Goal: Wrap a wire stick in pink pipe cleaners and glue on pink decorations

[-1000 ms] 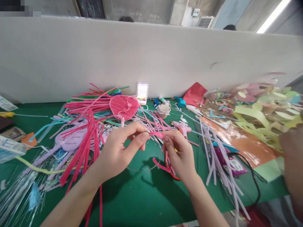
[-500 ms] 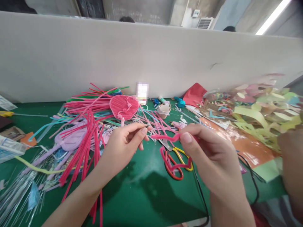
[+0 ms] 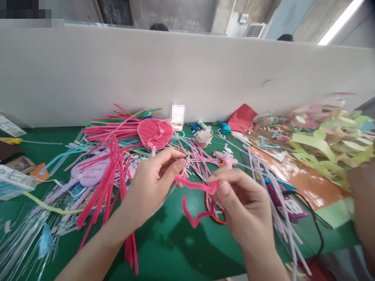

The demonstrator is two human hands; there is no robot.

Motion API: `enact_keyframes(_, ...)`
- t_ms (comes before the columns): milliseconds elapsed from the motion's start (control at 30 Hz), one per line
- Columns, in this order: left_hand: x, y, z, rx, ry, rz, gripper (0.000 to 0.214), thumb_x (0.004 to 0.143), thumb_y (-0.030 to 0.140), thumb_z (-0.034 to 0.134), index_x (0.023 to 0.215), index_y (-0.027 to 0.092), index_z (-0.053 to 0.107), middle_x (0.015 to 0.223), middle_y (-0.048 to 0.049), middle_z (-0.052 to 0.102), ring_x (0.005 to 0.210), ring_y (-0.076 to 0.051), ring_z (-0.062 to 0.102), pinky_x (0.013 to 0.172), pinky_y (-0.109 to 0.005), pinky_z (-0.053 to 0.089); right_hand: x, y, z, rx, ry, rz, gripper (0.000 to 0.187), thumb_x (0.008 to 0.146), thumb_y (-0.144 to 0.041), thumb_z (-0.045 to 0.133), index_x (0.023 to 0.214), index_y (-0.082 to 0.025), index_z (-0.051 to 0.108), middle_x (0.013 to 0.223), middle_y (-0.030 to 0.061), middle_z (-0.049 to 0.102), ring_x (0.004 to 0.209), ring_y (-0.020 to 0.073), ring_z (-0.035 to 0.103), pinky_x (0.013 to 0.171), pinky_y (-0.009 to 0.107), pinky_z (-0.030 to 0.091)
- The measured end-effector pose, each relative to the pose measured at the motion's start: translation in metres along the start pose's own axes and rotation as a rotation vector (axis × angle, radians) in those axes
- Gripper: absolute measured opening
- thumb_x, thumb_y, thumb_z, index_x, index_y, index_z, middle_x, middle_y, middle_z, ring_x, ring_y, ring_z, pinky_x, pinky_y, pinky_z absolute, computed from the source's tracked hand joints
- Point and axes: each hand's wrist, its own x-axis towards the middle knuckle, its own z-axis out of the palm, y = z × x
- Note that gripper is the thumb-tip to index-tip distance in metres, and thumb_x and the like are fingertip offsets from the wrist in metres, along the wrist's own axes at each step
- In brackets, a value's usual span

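Note:
A bright pink pipe cleaner [image 3: 196, 186], bent into zigzag points, hangs from the pinched thumb and forefinger of my right hand [image 3: 244, 199]. Its upper end comes close to the fingers of my left hand [image 3: 155, 183]; whether they touch it, I cannot tell. My left fingertips are pinched together too, with a small dark tip and a thin pale strand at them, too small to name. Scissors with red and yellow handles [image 3: 215, 214] lie on the green table partly behind my right hand. Beyond my left hand rests a pink fan-shaped piece [image 3: 155, 134] with small knotted decorations.
Pink pipe cleaners [image 3: 113, 171] and a lilac fan-shaped piece [image 3: 90, 171] spread at left. A paper cup [image 3: 204, 137] stands behind. Yellow paper scraps [image 3: 322, 144] and lilac pipe cleaners [image 3: 279, 203] lie at right. Another person's arm [image 3: 363, 199] reaches in there. A white partition [image 3: 187, 70] closes the back.
My right hand has moved left and slightly down with the pink pipe cleaner, towards my left hand. Lilac pipe cleaners have come into view on the right.

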Motion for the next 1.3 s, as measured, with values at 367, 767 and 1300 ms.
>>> enact_keyframes(367,0.003,0.004,-0.012,-0.632,-0.077,0.000,0.015,0.091,0.031,0.065,0.087,0.017,0.067,0.071,0.0021,0.068,0.042,-0.005,0.057,0.040,-0.015,0.049,0.009,-0.001,0.010,-0.075,0.283,-0.307,0.008,0.093,-0.032,0.063,0.089,-0.030,0.069,0.076,0.0005,0.066,0.064,0.0156,0.056,0.060,0.032,0.043)
enact_keyframes(767,0.003,-0.001,-0.007,-0.670,-0.184,-0.054,0.009,0.095,0.030,0.060,0.101,0.023,0.059,0.071,0.0051,0.070,0.042,-0.005,0.059,0.039,-0.012,0.048,0.043,-0.013,-0.008,-0.453,-0.031,-0.508,0.014,0.089,-0.014,0.066,0.085,-0.027,0.069,0.079,-0.0018,0.071,0.072,0.0173,0.057,0.075,0.037,0.041)
enact_keyframes(1300,0.007,-0.010,-0.002,-0.579,-0.196,-0.052,0.010,0.094,0.029,0.060,0.089,0.020,0.060,0.063,0.0062,0.059,0.037,0.001,0.038,0.036,-0.009,0.028,0.061,0.005,-0.017,-0.350,-0.114,-0.356,0.009,0.088,-0.019,0.067,0.083,-0.025,0.070,0.078,-0.0009,0.069,0.078,0.0172,0.057,0.074,0.035,0.042)
